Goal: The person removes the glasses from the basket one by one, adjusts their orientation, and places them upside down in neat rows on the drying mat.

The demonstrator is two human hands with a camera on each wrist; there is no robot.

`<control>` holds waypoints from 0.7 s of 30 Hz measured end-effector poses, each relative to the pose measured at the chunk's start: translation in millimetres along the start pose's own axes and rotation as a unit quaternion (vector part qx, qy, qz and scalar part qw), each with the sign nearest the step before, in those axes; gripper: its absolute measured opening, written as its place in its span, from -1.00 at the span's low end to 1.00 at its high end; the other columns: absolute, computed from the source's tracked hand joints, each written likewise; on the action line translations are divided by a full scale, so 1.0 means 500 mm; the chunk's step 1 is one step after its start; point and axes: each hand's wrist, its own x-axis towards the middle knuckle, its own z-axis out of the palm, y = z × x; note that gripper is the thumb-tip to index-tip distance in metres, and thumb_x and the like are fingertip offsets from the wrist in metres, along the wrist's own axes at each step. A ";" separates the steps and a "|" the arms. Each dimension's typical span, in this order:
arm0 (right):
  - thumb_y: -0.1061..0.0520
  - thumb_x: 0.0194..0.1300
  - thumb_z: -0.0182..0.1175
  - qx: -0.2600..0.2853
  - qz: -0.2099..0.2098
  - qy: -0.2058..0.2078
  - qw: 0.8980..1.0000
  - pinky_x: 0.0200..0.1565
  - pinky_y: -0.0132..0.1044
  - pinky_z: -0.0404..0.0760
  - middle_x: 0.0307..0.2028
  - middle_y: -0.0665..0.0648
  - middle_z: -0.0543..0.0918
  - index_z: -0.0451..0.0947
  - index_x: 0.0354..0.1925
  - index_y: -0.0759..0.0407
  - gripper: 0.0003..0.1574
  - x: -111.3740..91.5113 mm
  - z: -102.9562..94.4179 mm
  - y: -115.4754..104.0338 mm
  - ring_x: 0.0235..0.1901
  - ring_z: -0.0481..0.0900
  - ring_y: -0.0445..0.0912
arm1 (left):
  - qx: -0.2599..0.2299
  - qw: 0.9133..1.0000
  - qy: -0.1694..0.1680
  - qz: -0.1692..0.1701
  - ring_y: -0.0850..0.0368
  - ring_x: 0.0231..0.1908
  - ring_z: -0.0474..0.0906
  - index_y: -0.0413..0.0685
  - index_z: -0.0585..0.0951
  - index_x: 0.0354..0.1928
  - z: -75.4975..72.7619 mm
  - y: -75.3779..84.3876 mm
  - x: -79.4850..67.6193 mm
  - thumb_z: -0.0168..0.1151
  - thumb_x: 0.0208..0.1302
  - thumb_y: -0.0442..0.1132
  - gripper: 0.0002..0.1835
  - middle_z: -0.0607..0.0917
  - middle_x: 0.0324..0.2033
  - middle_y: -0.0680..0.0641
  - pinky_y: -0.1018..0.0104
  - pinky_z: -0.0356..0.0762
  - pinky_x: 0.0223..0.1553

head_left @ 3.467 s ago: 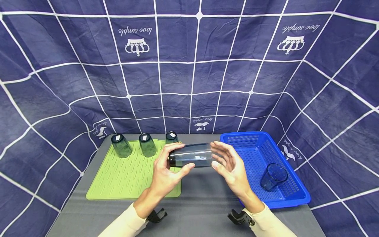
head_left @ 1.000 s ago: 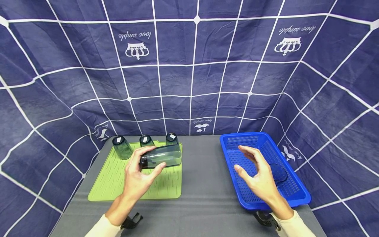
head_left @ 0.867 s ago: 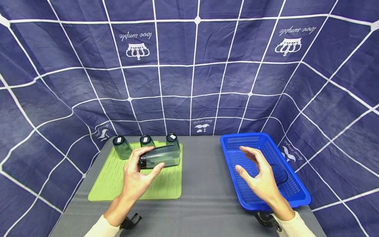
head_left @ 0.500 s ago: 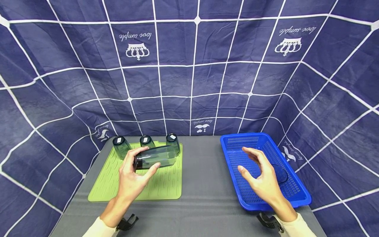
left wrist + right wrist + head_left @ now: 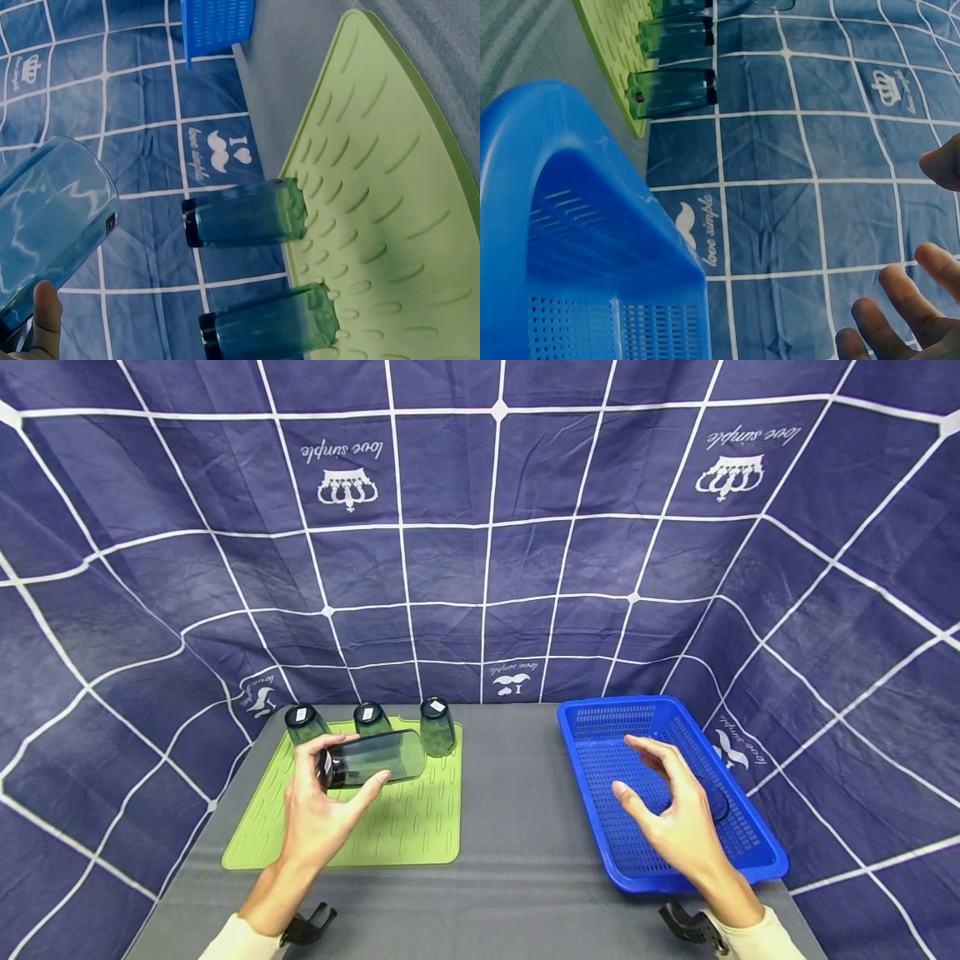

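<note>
My left hand (image 5: 318, 814) grips a dark tinted drinking glass (image 5: 382, 758) near its base, fingers above and thumb below. The glass lies sideways in the air over the green ridged mat (image 5: 352, 839), its mouth toward the right. Three similar glasses stand upside down along the mat's back edge: a left one (image 5: 302, 722) partly behind my hand, a middle one (image 5: 372, 718) and a right one (image 5: 437, 731). Over the blue basket (image 5: 617, 878) hovers my right hand (image 5: 678, 818), holding nothing, fingers and thumb spread apart. Another glass (image 5: 723, 806) in the basket is mostly hidden behind that hand.
A grey cloth-covered table (image 5: 517, 827) lies between mat and basket. Blue gridded fabric (image 5: 480, 560) hangs at the back and both sides. The basket's raised, perforated wall (image 5: 622, 247) shows close up in the right wrist view.
Earlier both hands were at the glass in the middle; the right hand has since let go and moved right over the basket. The left hand has carried the glass left over the mat.
</note>
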 end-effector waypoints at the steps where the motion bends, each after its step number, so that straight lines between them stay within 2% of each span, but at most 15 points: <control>1: 0.44 0.26 0.61 -0.002 0.002 -0.001 1.000 0.55 -0.57 0.47 0.38 0.27 0.75 0.65 0.53 0.17 -0.09 -0.001 -0.002 0.001 0.43 0.61 -0.39 | 0.003 1.000 0.003 0.002 0.58 0.13 0.75 -0.34 0.51 0.45 -0.001 -0.002 0.000 0.87 0.00 -0.50 -0.03 0.86 0.21 -0.22 0.72 0.62 0.16; 6: 0.44 0.24 0.62 -0.005 -0.001 0.009 1.000 0.53 -0.58 0.47 0.36 0.32 0.76 0.67 0.53 0.16 -0.09 -0.002 -0.008 0.003 0.42 0.61 -0.38 | 0.022 0.999 0.023 0.004 0.64 0.18 0.70 -0.39 0.40 0.47 -0.010 -0.011 0.003 0.88 -0.03 -0.49 0.05 0.87 0.17 -0.20 0.73 0.53 0.27; 11: 0.45 0.22 0.63 -0.012 -0.002 0.014 1.000 0.52 -0.61 0.45 0.36 0.29 0.77 0.66 0.53 0.18 -0.07 -0.005 -0.016 0.006 0.42 0.60 -0.42 | 0.024 0.999 0.034 -0.007 0.61 0.18 0.71 -0.44 0.33 0.44 -0.022 -0.018 0.007 0.89 -0.04 -0.50 0.07 0.86 0.18 0.08 0.70 0.53 0.29; 14: 0.44 0.23 0.63 -0.022 0.003 0.013 1.000 0.52 -0.62 0.45 0.36 0.29 0.77 0.66 0.53 0.20 -0.08 -0.007 -0.022 0.009 0.41 0.59 -0.45 | 0.025 0.999 0.038 -0.007 0.58 0.19 0.72 -0.45 0.32 0.43 -0.030 -0.023 0.010 0.89 -0.04 -0.51 0.08 0.85 0.18 0.16 0.69 0.54 0.27; 18: 0.41 0.23 0.65 -0.041 0.008 0.014 0.999 0.51 -0.64 0.43 0.37 0.24 0.78 0.66 0.53 0.16 -0.07 -0.009 -0.030 0.012 0.41 0.57 -0.48 | 0.029 0.999 0.042 -0.002 0.54 0.20 0.72 -0.47 0.34 0.43 -0.041 -0.033 0.012 0.88 -0.04 -0.52 0.06 0.86 0.18 0.08 0.69 0.57 0.25; 21: 0.40 0.21 0.66 -0.048 0.007 0.019 0.999 0.51 -0.65 0.42 0.37 0.24 0.78 0.67 0.53 0.14 -0.06 -0.009 -0.034 0.014 0.40 0.56 -0.48 | 0.039 0.998 0.043 -0.009 0.55 0.19 0.71 -0.46 0.36 0.43 -0.049 -0.036 0.013 0.89 -0.04 -0.50 0.05 0.84 0.19 0.23 0.70 0.56 0.25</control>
